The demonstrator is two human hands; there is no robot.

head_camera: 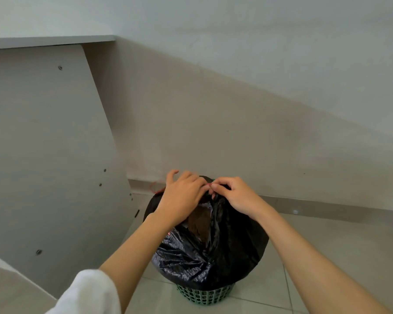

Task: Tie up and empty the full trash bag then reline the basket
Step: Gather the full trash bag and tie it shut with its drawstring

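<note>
A black trash bag [213, 252] bulges over the rim of a green lattice basket [203, 294] on the tiled floor. Brown rubbish shows through the bag's gathered mouth. My left hand [182, 196] and my right hand [233, 197] meet above the far edge of the bag. Both pinch the bunched plastic and a thin red drawstring [155, 189] whose loop trails off to the left. The fingertips of both hands touch each other at the gather.
A grey desk side panel [43, 143] stands close on the left. The wall [236, 132] with its skirting board [315, 207] runs right behind the basket. Pale floor tiles [315, 257] spread to the right and front.
</note>
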